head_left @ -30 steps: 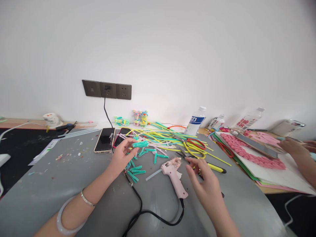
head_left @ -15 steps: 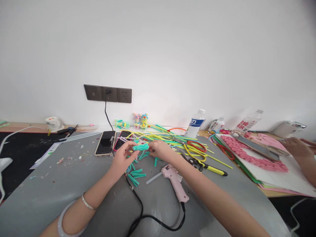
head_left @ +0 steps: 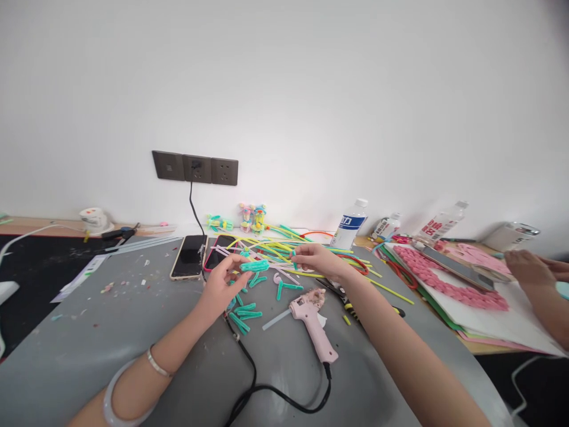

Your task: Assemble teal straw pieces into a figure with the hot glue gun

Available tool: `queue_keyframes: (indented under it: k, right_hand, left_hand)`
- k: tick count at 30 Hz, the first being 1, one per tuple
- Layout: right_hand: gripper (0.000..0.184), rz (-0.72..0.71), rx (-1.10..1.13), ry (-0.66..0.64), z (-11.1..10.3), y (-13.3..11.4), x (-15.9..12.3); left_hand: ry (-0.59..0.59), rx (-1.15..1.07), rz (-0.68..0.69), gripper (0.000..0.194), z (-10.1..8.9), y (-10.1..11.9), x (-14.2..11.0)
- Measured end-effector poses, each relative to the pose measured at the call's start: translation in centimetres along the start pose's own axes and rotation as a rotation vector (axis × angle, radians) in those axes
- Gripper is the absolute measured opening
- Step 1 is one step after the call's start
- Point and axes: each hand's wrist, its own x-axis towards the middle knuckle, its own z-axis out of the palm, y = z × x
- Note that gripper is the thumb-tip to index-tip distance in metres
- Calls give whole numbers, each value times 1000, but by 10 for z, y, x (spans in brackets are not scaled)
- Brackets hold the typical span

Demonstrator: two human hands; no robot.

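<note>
My left hand (head_left: 226, 280) pinches a bundle of folded teal pipe cleaners (head_left: 255, 265) between thumb and fingers, above the grey table mat. To its right, my right hand (head_left: 320, 261) holds a short teal pipe cleaner piece (head_left: 294, 259) upright at its fingertips, apart from the bundle. Several cut teal pieces (head_left: 245, 312) lie below my left hand. More of them (head_left: 287, 288) rest between the two hands. A pink hot glue gun (head_left: 316, 332) lies below my right hand, its clear glue stick (head_left: 276, 320) pointing left.
Long pipe cleaners (head_left: 275, 243) spread behind my hands, near two phones (head_left: 188, 258) and small pipe cleaner figures (head_left: 252, 218). Pliers (head_left: 351, 305) lie partly behind my right forearm. A water bottle (head_left: 351, 224) stands by the wall. Another person's hands (head_left: 531, 276) are at the right. The glue gun's black cord (head_left: 284, 394) loops in front.
My right hand has moved right, away from the bundle, and a short teal piece now shows at its fingertips. My left hand stays almost still with the bundle.
</note>
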Motion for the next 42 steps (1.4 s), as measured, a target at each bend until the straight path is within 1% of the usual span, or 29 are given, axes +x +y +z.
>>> queue_keyframes:
  k: [3,7,13,15,17,21,30,38,42]
  right_hand:
    - [38,32,150,12,-5,-2,-12]
    - [40,47,279,24,-3,-5,-28]
    - [38,6,345,34,9,-16,-53]
    - [39,-21,342,61,15,-22,-59]
    - [36,-47,346,100,20,-28,-63]
    - [36,-56,378,132,29,-33,-64]
    - [41,-39,347,138,40,-24,-57]
    - [31,-89,354,112,41,-26,-57]
    - [30,-135,295,127,43,-24,-56]
  left_hand:
    - [-9,-3,-8,18,1,2,0]
    - [-15,7,-6,19,3,3,0]
    - [-76,34,7,18,5,8,-1]
    - [-96,47,12,17,5,8,-2]
    - [-108,56,11,16,6,8,-2]
    - [-131,62,-4,16,6,4,-3]
    - [-151,62,-25,18,7,1,-3]
    - [-154,56,-40,18,8,3,-3]
    - [-175,33,-49,19,8,3,-3]
